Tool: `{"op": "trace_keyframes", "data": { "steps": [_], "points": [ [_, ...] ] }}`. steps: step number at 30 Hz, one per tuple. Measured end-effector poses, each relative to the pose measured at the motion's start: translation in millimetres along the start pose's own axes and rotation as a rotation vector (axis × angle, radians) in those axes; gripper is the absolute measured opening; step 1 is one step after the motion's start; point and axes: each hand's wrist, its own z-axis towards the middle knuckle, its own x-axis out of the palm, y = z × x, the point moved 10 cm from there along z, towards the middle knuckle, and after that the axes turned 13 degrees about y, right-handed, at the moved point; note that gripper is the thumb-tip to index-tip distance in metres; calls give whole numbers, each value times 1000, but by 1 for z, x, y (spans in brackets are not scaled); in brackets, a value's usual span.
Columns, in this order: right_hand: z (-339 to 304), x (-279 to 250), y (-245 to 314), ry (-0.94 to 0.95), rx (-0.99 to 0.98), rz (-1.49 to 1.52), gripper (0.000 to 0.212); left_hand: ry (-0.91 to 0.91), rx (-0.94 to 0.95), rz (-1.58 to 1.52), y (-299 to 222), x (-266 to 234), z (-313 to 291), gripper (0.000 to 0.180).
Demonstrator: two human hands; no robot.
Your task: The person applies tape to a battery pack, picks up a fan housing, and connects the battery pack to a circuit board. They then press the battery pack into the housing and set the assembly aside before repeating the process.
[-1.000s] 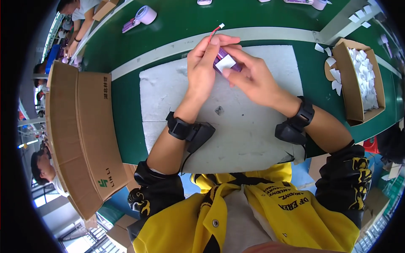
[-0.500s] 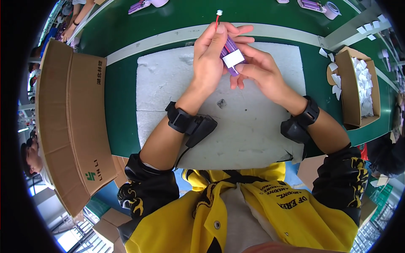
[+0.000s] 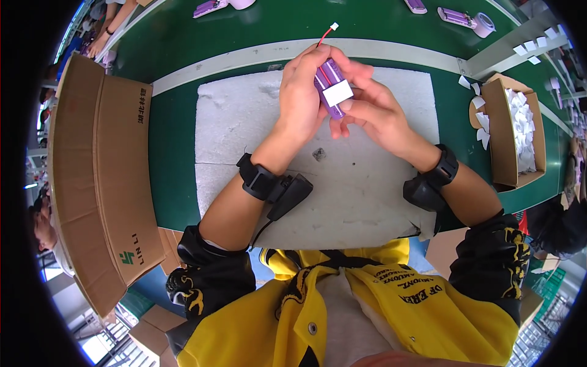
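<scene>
Above the foam pad, I hold a purple battery pack (image 3: pixel 334 112) between both hands. A white label (image 3: pixel 338 93) lies across its face, and a red wire with a small white connector (image 3: pixel 334 26) sticks out at its far end. My left hand (image 3: pixel 299 92) is closed round the pack's left side and far end. From the right, my right hand (image 3: pixel 380 115) grips the near end, its thumb at the label's lower right corner. The fingers behind the pack are partly hidden.
A white foam pad (image 3: pixel 244 110) lies on the green table (image 3: pixel 171 153). A tall cardboard box (image 3: pixel 125 171) stands at left. On the right is a small carton (image 3: pixel 498 134) of white paper pieces. More purple packs (image 3: pixel 455 17) lie beyond the pale rail (image 3: pixel 232 58).
The pack and both hands have shifted slightly nearer to me. My left thumb has moved off the pack's face, so more of its purple far end shows. The connector now leans to the right.
</scene>
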Motion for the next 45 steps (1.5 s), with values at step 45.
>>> {"op": "trace_keyframes", "data": {
  "steps": [45],
  "points": [
    [-10,5,21,-136,60,-1098,12,-123,-59,371,14,-2,-7,28]
  ]
}}
